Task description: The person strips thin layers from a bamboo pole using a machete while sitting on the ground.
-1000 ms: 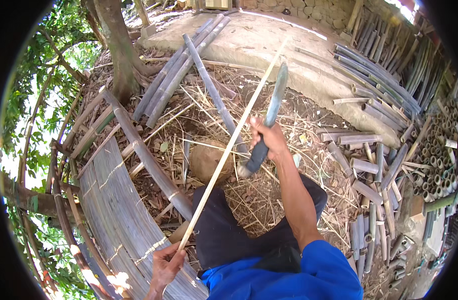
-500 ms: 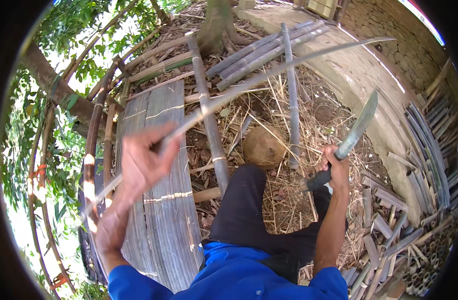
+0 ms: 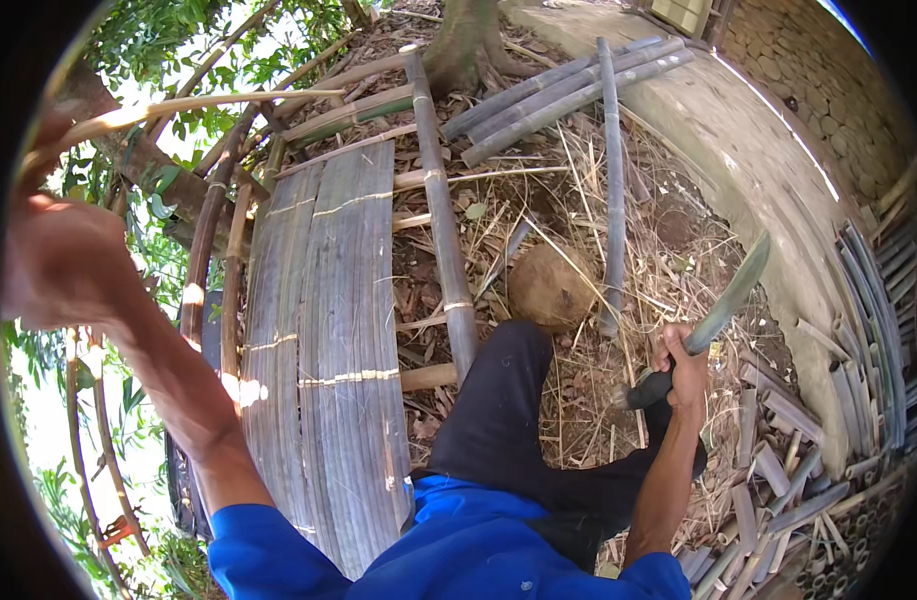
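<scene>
At the far left rim my left hand [image 3: 64, 250] is raised and smeared by motion, its fingers closed around a pale bamboo strip [image 3: 194, 104] that points rightward across the upper left. Over my right knee, my right hand [image 3: 684, 368] is wrapped around a machete, where its dark handle [image 3: 651, 390] meets the blade. The broad grey-green blade [image 3: 736, 298] tilts up and to the right, touching nothing. Left of my legs lies a panel of flat grey bamboo slats [image 3: 349, 290], set in a bamboo pole frame [image 3: 441, 215].
A round brown block [image 3: 551, 287] sits on straw-strewn ground beyond my knee. Bamboo poles [image 3: 569, 95] lie near a tree trunk [image 3: 466, 50], with a single pole [image 3: 615, 180] leaning across them. Cut bamboo pieces [image 3: 769, 465] pile up at right, beside a concrete ledge [image 3: 739, 150].
My left hand has swung left and up to the rim, carrying the bamboo strip off the middle of the view. My right hand keeps hold of the machete, nearly in place.
</scene>
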Motion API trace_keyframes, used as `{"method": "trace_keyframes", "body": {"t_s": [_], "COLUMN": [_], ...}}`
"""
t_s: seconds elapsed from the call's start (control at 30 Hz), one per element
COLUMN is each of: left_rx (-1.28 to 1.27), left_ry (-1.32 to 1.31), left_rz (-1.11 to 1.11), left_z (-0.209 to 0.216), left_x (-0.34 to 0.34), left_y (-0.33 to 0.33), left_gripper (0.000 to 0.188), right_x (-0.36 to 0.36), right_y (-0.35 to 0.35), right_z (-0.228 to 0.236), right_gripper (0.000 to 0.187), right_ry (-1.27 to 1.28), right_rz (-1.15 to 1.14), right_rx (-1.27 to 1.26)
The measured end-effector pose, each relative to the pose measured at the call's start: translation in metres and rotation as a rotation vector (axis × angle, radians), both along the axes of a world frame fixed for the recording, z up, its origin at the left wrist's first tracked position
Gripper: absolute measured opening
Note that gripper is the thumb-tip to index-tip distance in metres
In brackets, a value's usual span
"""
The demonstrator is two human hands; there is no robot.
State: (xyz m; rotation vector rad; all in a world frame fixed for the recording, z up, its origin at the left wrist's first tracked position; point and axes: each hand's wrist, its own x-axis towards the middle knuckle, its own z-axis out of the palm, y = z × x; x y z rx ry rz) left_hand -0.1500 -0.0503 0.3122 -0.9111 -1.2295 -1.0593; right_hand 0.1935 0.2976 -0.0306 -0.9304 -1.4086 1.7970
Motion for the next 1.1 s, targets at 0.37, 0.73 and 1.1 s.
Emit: {"method": "trace_keyframes", "body": {"t_s": [0.37, 0.73, 1.1], "left_rx": [0.343, 0.453, -0.342], "left_ry": [-0.520, -0.079, 0.108], "left_rz": [-0.577, -0.511, 0.132], "left_z": [-0.155, -0.061, -0.028], "left_x": [-0.026, -0.031, -0.068], "left_y": [0.021, 0.010, 0.162], "left_gripper": [0.028, 0.039, 0.030], "right_x": [-0.052, -0.019, 0.033], "right_y": [-0.028, 0.001, 0.026], "right_z": [0.016, -0.005, -0.084], "right_gripper": [0.021, 0.025, 0.023], "right_ry": [-0.034, -0.246, 0.047], "right_rz": [0.160, 0.124, -0.025], "right_rx": [0.106, 0.025, -0.342]}}
